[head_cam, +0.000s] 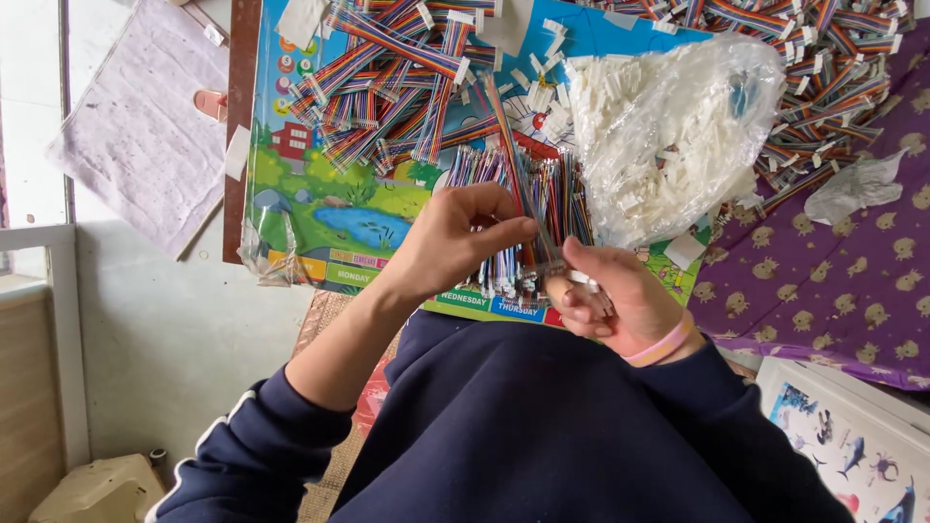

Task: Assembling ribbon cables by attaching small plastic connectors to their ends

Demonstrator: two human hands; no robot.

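Note:
My left hand [463,235] pinches a flat multicoloured ribbon cable [513,165] between thumb and fingers, just above the near edge of a colourful picture board [320,208]. My right hand [612,295], with a pink band at the wrist, grips the cable's lower end together with a small white plastic connector [579,278]. A bunch of loose coloured wires [557,199] lies under both hands.
A clear plastic bag of white connectors [668,136] sits right of the hands. Piles of finished ribbon cables [387,87] cover the board's far side, with more cables [833,68] on a purple patterned cloth [823,291]. A pale mat [145,136] lies on the floor at left.

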